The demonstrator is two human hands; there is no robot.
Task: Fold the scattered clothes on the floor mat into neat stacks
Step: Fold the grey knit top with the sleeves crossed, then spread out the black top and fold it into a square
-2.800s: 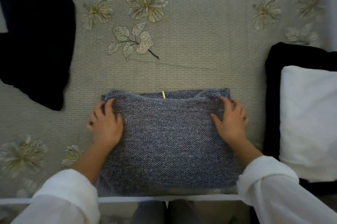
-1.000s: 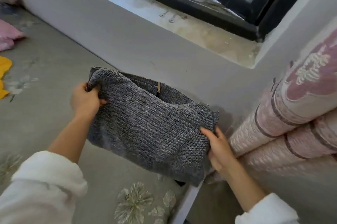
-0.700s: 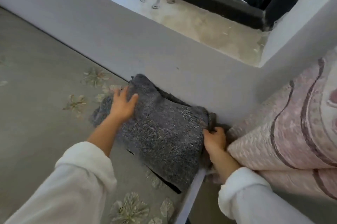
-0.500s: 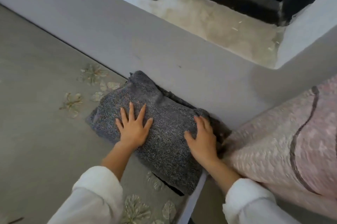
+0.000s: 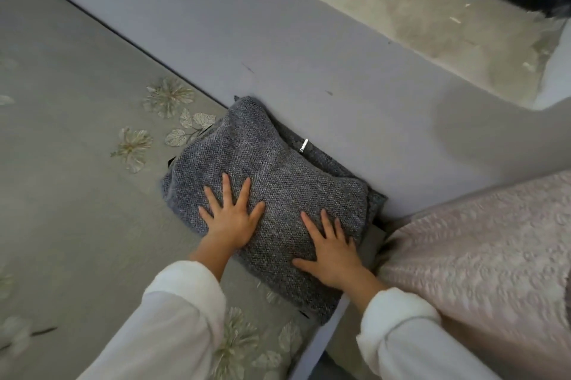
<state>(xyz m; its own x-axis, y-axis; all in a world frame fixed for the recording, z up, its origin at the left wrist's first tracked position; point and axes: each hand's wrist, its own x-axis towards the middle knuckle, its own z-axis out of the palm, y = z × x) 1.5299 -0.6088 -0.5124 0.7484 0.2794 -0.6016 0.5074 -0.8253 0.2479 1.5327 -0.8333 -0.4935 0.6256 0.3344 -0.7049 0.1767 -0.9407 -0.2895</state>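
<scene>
**Grey knit in the corner, both palms on it**

On my feed from the head cam: the folded grey knit [image 5: 272,169] lies on the mat [image 5: 77,163], its far edge right up against the foot of the wall [image 5: 278,49] and its right side just beside a pink quilt [image 5: 479,256]. It sits at the mat's corner, with the near end reaching the mat's pale trim. A little metal zip pull [image 5: 304,144] shows on the far side of the knit, near the wall.

Hands: both are flat, palm down, fingers straight and spread, pressing on top of the knit rather than grabbing it. The left hand [image 5: 230,222] is on the left-middle part. The right hand [image 5: 332,251] is on the near right part, close to the quilt. They're apart, with a strip of knit showing between them. White sleeves [image 5: 173,318] on both arms.

Small dark bits poke out from under the knit at its left edge and near corner, and I can't tell what they are. There are flower prints [image 5: 168,97] on the mat just left of the knit. Above the wall there's a dusty sill [image 5: 417,9]
</scene>
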